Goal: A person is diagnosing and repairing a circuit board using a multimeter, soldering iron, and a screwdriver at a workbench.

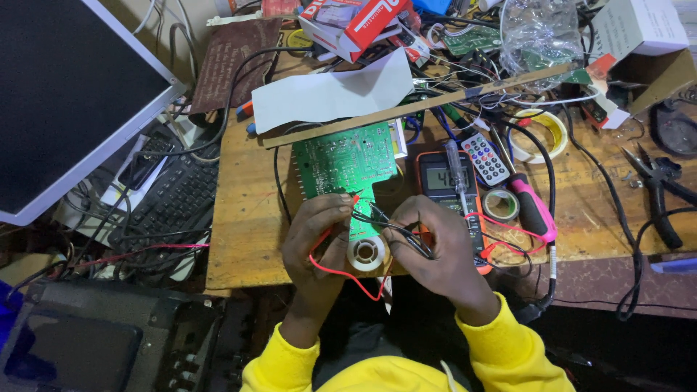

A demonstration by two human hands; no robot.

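A green circuit board (345, 160) lies on the wooden workbench (243, 218). My left hand (316, 236) pinches a red test probe (347, 205) whose tip touches the board's near part. My right hand (439, 243) grips a black test probe (392, 226), pointed at the same area. A red lead (348, 279) loops below my left hand. Between my hands sits a white solder spool (367, 253). An orange-cased multimeter (444, 181) with a lit display lies just right of the board, partly hidden by my right hand.
A small remote (485, 158), a pink-handled screwdriver (534, 207), tape rolls (501, 204) and pliers (657, 185) lie to the right. A wooden strip (406, 109), white paper (330, 93) and boxes crowd the back. A monitor (65, 94) and keyboard (174, 199) stand left.
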